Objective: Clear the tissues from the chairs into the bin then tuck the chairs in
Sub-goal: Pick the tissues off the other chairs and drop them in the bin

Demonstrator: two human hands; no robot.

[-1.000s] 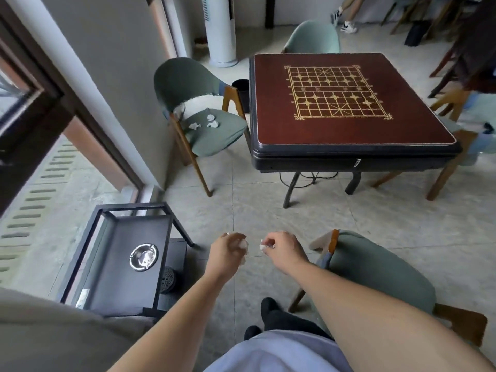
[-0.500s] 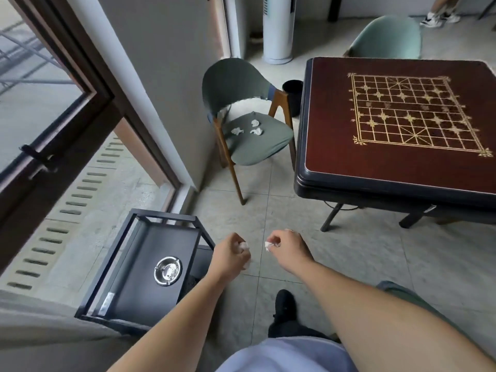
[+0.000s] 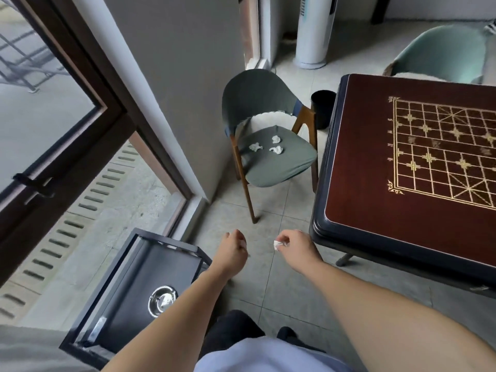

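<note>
No readable text, labels or numbers.

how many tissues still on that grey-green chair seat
3, all crumpled on the seat: one toward the backrest, one at the left, one at the right. Each hand also holds tissue, so more may be hidden.

1. Floor (image 3: 273, 208): pale stone-look tiles with thin joints.
2. Wall (image 3: 185, 76): plain grey, ending at a white skirting strip.
3. Window (image 3: 45, 114): dark brown frame with a black handle; daylight comes through the glass.
4. Game table (image 3: 418, 162): dark red top with a gold board grid and a black rim.
5. Side table (image 3: 139, 285): black metal frame holding a round metal ashtray (image 3: 162, 300).
6. Tower fan (image 3: 315, 30): white, standing by the far wall.
</note>
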